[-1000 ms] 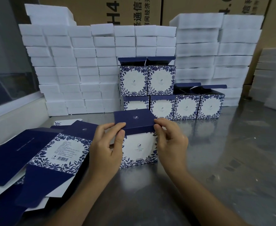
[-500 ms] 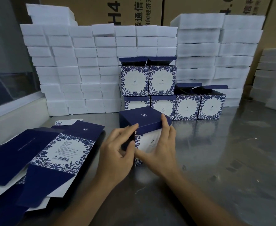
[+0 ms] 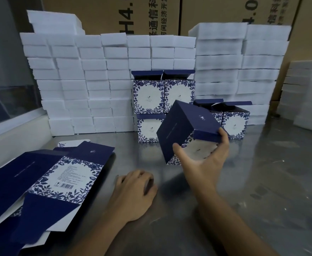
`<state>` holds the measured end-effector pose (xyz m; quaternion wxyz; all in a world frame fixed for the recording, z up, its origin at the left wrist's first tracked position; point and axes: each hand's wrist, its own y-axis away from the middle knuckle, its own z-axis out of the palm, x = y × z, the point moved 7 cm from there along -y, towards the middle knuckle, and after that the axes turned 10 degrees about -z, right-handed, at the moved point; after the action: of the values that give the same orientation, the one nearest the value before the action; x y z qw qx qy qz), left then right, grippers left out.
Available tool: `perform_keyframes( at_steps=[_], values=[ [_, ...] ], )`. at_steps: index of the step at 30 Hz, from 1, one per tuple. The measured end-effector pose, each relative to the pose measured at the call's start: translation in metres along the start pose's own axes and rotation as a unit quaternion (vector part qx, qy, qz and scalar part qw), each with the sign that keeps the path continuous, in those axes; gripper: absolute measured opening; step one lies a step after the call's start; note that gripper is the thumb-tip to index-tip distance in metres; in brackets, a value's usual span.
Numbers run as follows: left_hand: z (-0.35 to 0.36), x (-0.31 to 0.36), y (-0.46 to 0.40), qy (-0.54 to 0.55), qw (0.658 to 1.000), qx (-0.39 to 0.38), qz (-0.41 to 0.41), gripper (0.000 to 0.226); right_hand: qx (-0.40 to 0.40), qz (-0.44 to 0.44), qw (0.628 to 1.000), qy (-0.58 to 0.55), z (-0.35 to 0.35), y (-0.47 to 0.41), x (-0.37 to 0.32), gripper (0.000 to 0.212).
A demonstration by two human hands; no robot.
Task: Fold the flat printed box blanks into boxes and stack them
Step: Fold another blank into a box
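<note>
One box up off table, tilted, just in front of stack. Right hand clasps it, thumb and fingers on opposite sides. Looks light, thin card, crushable: hold near edges. Left hand loosely curled on table, holding nothing. Blanks left of stack.

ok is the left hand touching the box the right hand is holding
Apart. The head view shows the left hand down on the metal table, with bare tabletop between it and the tilted box gripped by the right hand.
</note>
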<state>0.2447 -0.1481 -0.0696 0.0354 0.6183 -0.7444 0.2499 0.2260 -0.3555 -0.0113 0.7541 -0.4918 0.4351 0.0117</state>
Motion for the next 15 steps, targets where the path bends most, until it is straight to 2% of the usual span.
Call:
perform_keyframes(
  at_steps=[9,15],
  values=[
    [0.007,-0.003,-0.026,-0.045,0.997,-0.019,-0.054,0.029,0.097,0.028,0.995,-0.028,-0.027,-0.066,0.0,0.108],
    [0.011,-0.003,-0.04,-0.049,0.996,-0.014,-0.073,0.028,0.059,0.002,0.998,0.029,-0.021,-0.123,0.002,0.112]
  ],
)
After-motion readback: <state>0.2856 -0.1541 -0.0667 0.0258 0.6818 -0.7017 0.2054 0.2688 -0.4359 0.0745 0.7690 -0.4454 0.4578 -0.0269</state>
